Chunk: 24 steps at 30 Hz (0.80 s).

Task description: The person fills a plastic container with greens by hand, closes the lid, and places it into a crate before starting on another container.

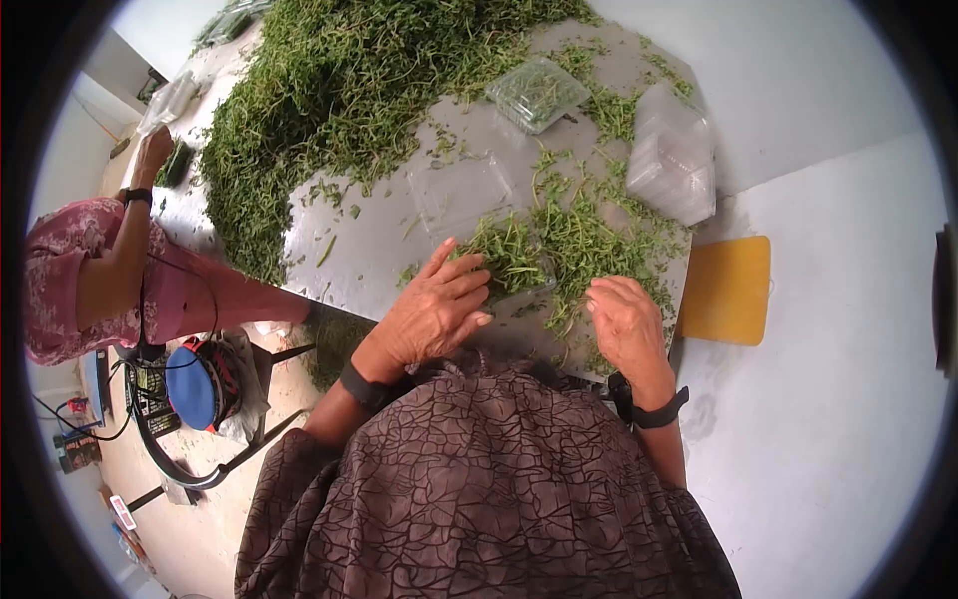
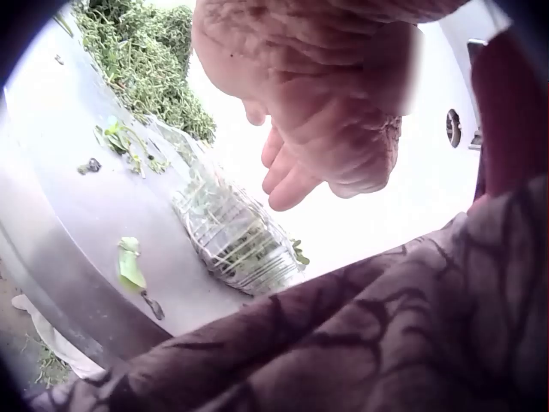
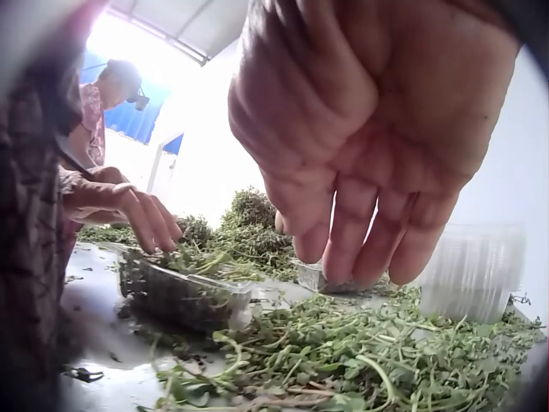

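Note:
A clear plastic box (image 3: pixel 184 296) filled with green sprigs (image 1: pixel 504 252) stands at the near edge of the metal table. My left hand (image 1: pixel 439 304) is at the box's left side, fingers spread and slightly bent over the greens; in the right wrist view the left fingers (image 3: pixel 150 219) touch the top of the sprigs. My right hand (image 1: pixel 629 324) hovers over the loose greens (image 3: pixel 360 352) right of the box, its fingers loosely bent and holding nothing visible. In the left wrist view the left hand (image 2: pixel 317 112) hangs above the box (image 2: pixel 240 240).
A large heap of greens (image 1: pixel 329 90) covers the table's far left. A closed filled box (image 1: pixel 539 95) lies at the back, a stack of empty boxes (image 1: pixel 674 155) at the right edge. Another person (image 1: pixel 110 270) stands at the left. A yellow board (image 1: pixel 725 291) is beyond the right edge.

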Each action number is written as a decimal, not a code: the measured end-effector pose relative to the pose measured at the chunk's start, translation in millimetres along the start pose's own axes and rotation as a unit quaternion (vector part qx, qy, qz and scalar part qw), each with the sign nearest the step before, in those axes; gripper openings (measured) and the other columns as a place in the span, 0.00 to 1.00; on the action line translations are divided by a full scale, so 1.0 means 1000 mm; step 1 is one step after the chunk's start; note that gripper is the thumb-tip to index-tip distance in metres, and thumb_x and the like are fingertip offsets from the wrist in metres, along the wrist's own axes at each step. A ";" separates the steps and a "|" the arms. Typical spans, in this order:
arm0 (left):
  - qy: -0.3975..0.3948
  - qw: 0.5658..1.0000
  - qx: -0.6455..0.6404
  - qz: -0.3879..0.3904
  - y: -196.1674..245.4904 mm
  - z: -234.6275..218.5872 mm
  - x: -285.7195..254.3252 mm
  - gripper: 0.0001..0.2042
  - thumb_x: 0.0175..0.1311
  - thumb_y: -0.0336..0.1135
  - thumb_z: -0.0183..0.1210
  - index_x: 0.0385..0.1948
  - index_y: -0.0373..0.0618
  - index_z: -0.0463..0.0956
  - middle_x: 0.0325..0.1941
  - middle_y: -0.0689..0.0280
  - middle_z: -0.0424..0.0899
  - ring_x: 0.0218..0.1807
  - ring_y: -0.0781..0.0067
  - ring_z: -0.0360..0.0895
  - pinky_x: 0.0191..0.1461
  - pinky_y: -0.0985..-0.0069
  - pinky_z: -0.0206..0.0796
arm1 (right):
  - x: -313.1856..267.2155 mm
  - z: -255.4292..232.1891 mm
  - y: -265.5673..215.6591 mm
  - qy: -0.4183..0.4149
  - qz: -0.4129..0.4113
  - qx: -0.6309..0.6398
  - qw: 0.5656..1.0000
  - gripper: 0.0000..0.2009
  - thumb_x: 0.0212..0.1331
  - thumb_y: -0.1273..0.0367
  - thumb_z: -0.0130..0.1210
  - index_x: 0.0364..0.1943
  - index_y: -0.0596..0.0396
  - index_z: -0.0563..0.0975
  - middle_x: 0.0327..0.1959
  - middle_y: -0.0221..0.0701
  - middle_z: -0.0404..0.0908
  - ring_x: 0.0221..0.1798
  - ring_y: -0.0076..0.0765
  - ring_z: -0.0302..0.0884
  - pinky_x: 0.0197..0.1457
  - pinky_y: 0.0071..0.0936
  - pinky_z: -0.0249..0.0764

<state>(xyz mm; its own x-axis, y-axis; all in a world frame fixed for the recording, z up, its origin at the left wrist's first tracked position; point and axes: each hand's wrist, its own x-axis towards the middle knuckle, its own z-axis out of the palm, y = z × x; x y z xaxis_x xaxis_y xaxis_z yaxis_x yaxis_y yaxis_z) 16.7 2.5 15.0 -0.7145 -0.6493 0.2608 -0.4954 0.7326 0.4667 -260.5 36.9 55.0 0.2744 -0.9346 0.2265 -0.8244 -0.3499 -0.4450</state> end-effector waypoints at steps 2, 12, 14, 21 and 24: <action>0.052 0.998 -0.019 -0.023 -0.001 -0.007 -0.007 0.15 0.63 0.39 0.53 0.43 0.36 0.78 0.55 0.56 0.75 0.64 0.53 0.66 0.74 0.51 0.44 | 0.007 -0.002 0.010 0.016 0.015 -0.006 1.000 0.08 0.49 0.76 0.58 0.35 0.64 0.79 0.40 0.44 0.82 0.46 0.50 0.78 0.51 0.38 0.74; 0.272 0.944 -0.031 -0.185 -0.035 0.018 -0.030 0.13 0.67 0.32 0.48 0.48 0.37 0.73 0.61 0.53 0.71 0.66 0.47 0.63 0.68 0.56 0.54 | 0.055 -0.001 0.035 0.013 0.044 -0.055 0.997 0.13 0.56 0.71 0.56 0.44 0.63 0.77 0.49 0.49 0.77 0.53 0.54 0.74 0.56 0.43 0.72; 0.287 0.935 -0.032 -0.207 -0.039 0.024 -0.031 0.13 0.67 0.31 0.47 0.49 0.36 0.72 0.61 0.52 0.70 0.66 0.47 0.63 0.68 0.57 0.55 | 0.071 -0.001 0.036 0.004 0.036 -0.057 0.998 0.16 0.57 0.70 0.55 0.48 0.63 0.75 0.51 0.51 0.76 0.54 0.56 0.73 0.57 0.45 0.71; 0.308 0.920 -0.069 -0.230 -0.045 0.046 -0.032 0.13 0.67 0.29 0.46 0.49 0.35 0.71 0.61 0.51 0.70 0.65 0.46 0.63 0.68 0.57 0.55 | 0.123 0.010 0.054 0.032 0.030 -0.078 0.996 0.17 0.55 0.70 0.57 0.48 0.65 0.73 0.50 0.52 0.75 0.52 0.58 0.74 0.52 0.45 0.73; 0.305 0.920 -0.071 -0.235 -0.044 0.046 -0.031 0.13 0.66 0.29 0.45 0.49 0.35 0.70 0.61 0.50 0.69 0.65 0.46 0.63 0.68 0.58 0.55 | 0.150 0.013 0.068 0.023 0.059 -0.148 0.987 0.16 0.54 0.70 0.58 0.45 0.66 0.74 0.45 0.52 0.75 0.48 0.57 0.76 0.48 0.45 0.75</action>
<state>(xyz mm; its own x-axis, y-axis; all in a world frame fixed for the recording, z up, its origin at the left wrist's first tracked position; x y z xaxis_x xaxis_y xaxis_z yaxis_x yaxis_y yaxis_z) 37.7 -0.7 -52.5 -0.0063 -0.9132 0.4076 -0.5781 0.3359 0.7436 -268.7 -127.7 47.8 0.1509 -0.9614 0.2300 -0.9594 -0.1985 -0.2004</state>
